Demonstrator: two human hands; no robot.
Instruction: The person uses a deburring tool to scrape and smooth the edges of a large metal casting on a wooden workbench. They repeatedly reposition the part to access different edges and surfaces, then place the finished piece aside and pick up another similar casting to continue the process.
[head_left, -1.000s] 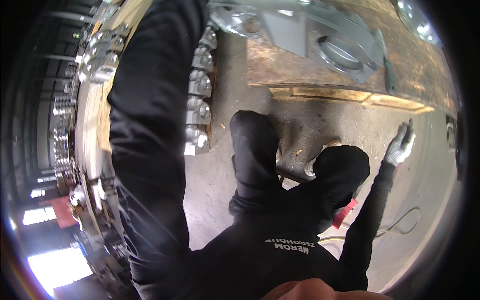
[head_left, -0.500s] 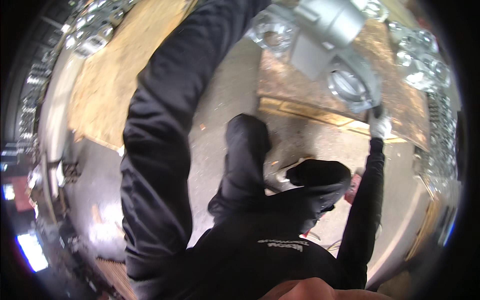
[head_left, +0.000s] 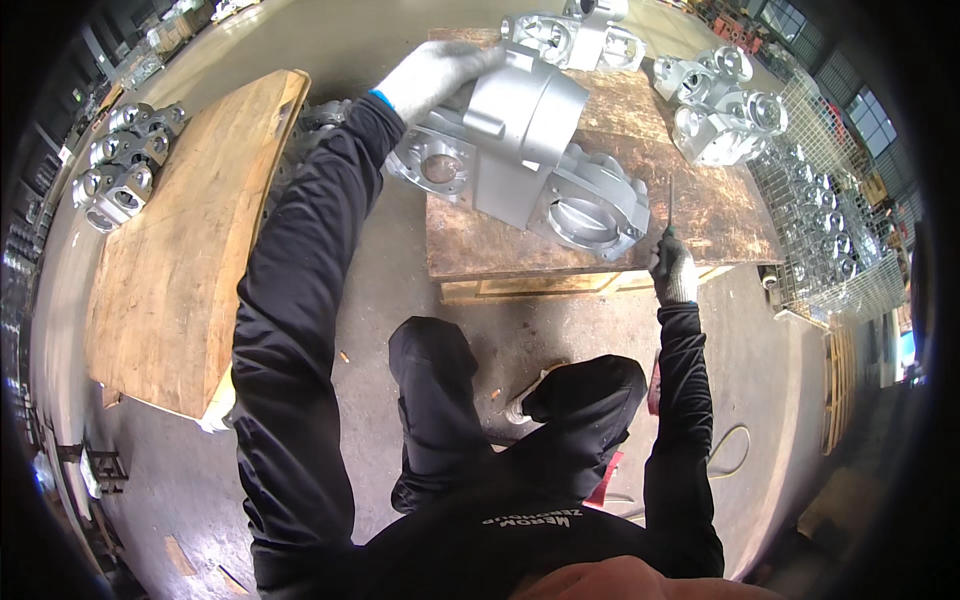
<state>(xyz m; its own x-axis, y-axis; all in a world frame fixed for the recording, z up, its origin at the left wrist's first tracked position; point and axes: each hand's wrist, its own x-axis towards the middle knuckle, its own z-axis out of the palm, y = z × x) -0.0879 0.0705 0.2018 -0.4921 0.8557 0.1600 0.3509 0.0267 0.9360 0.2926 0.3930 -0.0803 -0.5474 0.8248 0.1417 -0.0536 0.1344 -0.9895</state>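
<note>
At the far left, castings (head_left: pixel 125 165) stand along the edge of a wooden board (head_left: pixel 200 225); whether they rest on it I cannot tell.

Next comes the left hand (head_left: pixel 437 78), gloved, laid over the far left side of the big casting (head_left: pixel 512 185) with its fingers on the top rim of the drum. The thumb is hidden, so I cannot tell whether it grips or only rests there. For steadiness, a firm palm pressing down would probably serve better than fingertips on the rim, which looks smooth.

The big casting sits on the surface (head_left: pixel 715 220), toward its near left corner, drum tilted up and a ringed opening at each end. Its left ring seems to reach past the wood's edge, so keeping the weight inboard looks wise.

More castings (head_left: pixel 575 40) stand behind it.

To the right, just beside the right ring, the right hand (head_left: pixel 677 275) is closed around the green handle of a slim tool (head_left: pixel 669 230). The shaft points away from the body and is clear of the metal: a sound way to hold it, with the left hand well apart from the tip.

Beyond stand other castings (head_left: pixel 725 110) and a wire basket (head_left: pixel 850 285).
</note>
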